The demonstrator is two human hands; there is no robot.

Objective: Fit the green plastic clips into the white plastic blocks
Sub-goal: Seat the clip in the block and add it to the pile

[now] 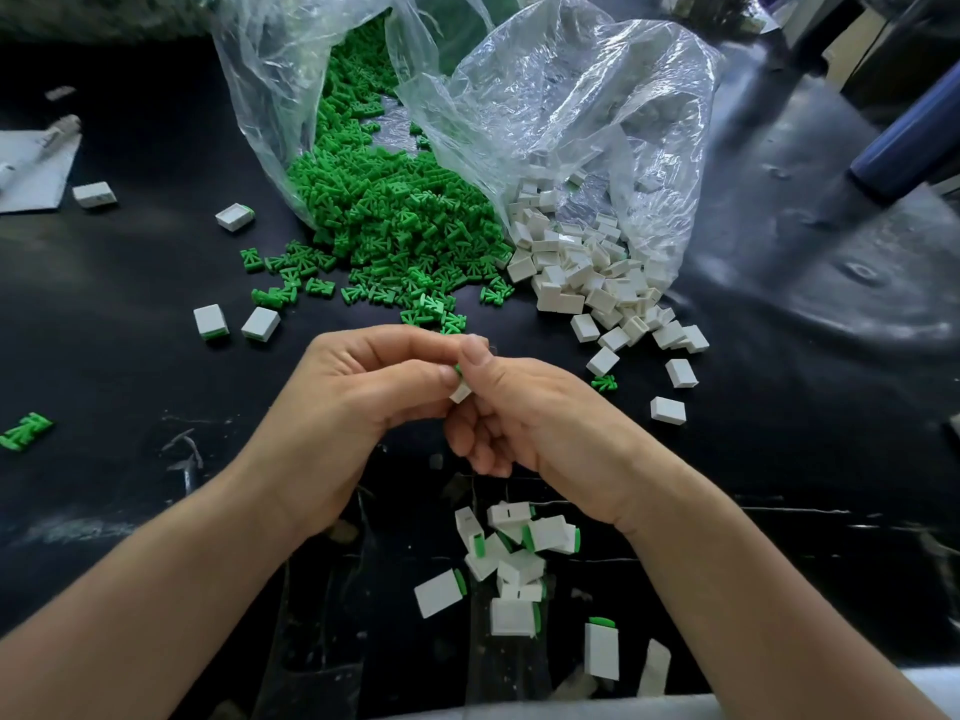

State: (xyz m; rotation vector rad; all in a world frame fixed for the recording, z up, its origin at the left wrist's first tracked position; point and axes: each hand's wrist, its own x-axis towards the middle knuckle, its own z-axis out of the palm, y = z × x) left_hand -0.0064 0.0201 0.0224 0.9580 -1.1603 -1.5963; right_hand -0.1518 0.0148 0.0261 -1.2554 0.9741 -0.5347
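Note:
My left hand [353, 392] and my right hand [524, 413] meet at the middle of the black table. Between their fingertips sits a white block [460, 392] with a green clip [457, 370] showing at its top; most of both is hidden by my fingers. A heap of green clips [395, 215] spills from a clear bag at the back. To its right a heap of white blocks [587, 272] spills from a second bag. Near me lies a pile of blocks with green clips in them [514, 558].
Clear plastic bags [550, 96] stand open at the back centre. Loose blocks [236, 322] lie left of my hands, a stray clip [23, 431] at the far left, more loose blocks [670, 407] on the right. A white sheet [31, 174] lies far left. The table's near edge [571, 706] is below.

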